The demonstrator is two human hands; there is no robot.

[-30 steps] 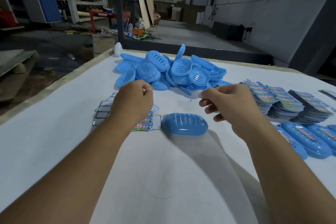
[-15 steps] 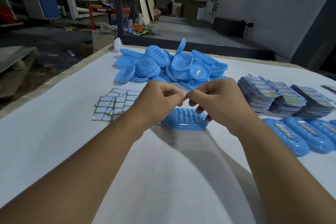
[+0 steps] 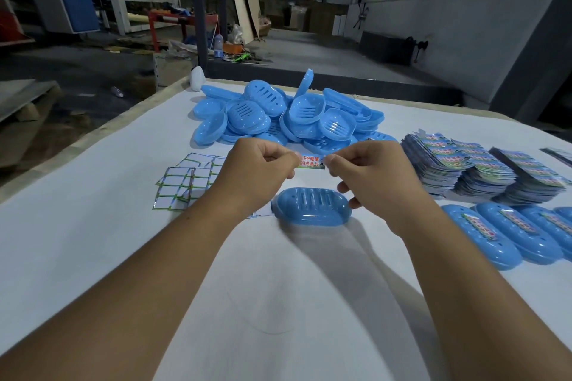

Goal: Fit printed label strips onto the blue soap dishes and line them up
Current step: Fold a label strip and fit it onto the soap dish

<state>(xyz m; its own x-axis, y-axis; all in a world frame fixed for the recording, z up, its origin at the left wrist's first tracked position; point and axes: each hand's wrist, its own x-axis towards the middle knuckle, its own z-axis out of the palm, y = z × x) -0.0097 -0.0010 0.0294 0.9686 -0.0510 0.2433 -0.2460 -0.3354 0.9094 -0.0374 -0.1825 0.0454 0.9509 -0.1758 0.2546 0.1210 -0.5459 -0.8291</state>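
A printed label strip [image 3: 312, 161] with red and green print is stretched between my two hands, above the table. My left hand [image 3: 258, 168] pinches its left end and my right hand [image 3: 370, 173] pinches its right end. Just below them a single blue soap dish [image 3: 312, 206] lies upside down on the white table, slots facing up, touching neither hand. A row of blue dishes with labels fitted [image 3: 483, 235] lies at the right edge. A heap of bare blue soap dishes [image 3: 278, 114] sits at the back.
Stacks of printed label strips [image 3: 483, 164] stand at the right, behind the labelled row. Loose white-backed stickers [image 3: 185, 182] are spread left of my left hand. A white egg-shaped object [image 3: 197, 78] sits at the table's far left corner. The white table [image 3: 93, 241] ends at a wooden edge on the left.
My hands came together over the dish, then drew a little apart, and the printed strip now shows stretched between them. The blue dish has stayed in place.
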